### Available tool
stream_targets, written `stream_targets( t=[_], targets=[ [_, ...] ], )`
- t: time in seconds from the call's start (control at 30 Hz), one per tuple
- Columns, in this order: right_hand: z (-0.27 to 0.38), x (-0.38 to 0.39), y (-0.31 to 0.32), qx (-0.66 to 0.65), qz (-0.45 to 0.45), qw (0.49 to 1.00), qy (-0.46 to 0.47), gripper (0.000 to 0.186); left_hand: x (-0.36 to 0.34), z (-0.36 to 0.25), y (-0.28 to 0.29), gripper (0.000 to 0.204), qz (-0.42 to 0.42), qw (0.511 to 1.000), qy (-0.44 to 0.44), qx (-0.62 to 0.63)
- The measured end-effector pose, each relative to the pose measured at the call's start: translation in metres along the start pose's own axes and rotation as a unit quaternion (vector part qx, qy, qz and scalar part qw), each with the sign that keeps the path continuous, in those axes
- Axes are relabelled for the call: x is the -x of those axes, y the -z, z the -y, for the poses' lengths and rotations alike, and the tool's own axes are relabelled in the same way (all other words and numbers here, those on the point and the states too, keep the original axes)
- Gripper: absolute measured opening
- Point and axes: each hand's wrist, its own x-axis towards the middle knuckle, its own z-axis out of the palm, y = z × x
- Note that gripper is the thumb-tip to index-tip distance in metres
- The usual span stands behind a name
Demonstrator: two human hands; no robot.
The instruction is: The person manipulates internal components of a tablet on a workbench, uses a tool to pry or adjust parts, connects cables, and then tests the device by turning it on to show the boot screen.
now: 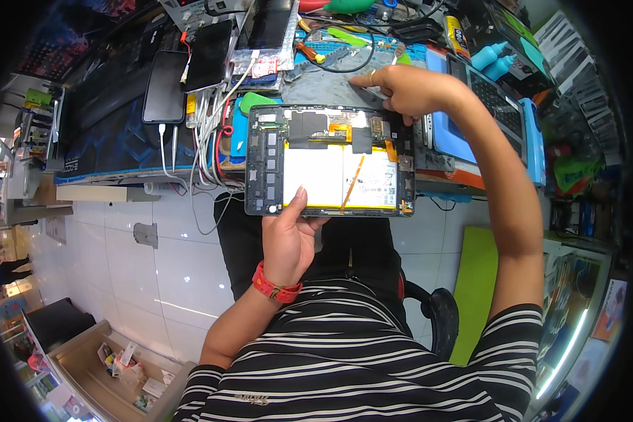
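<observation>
My left hand grips the near edge of an opened tablet, its thumb on top and its other fingers mostly hidden underneath. The tablet's back is off. A white battery with yellow edging fills its middle, and a thin orange flex cable lies slantwise across it. Black tape and circuit boards run along the far side. Beyond the far right corner, my right hand reaches over the grey work mat, index finger stretched out toward its surface. I see nothing held in it.
Two phones lie at the left, with white cables bunched beside them. A black cable loops across the mat's far part. On the right are a blue-framed keypad device and light-blue bottles. A chair armrest stands at my right.
</observation>
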Motion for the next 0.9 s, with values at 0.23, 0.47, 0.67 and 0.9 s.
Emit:
stream_targets(
  t=[0.23,0.47,0.67,0.9],
  targets=[
    [-0.007,0.024,0.007,0.07,-0.052,0.996,-0.002,0.061,0.002,-0.001,0.004,0.031,0.0,1.0,0.009,-0.002],
    [-0.037,0.089,-0.021,0.093,-0.355,0.918,0.153,0.024,0.004,-0.003,0.003,0.034,-0.024,1.0,-0.014,-0.002],
    [-0.043,0.074,-0.057,-0.171,-0.488,0.852,0.076,0.023,0.002,-0.005,0.002,0.032,-0.017,1.0,-0.022,-0.015],
    [-0.014,0.101,-0.087,-0.285,-0.487,0.821,0.087,0.029,0.001,-0.004,0.003,0.033,-0.022,0.999,-0.027,-0.018]
  ],
)
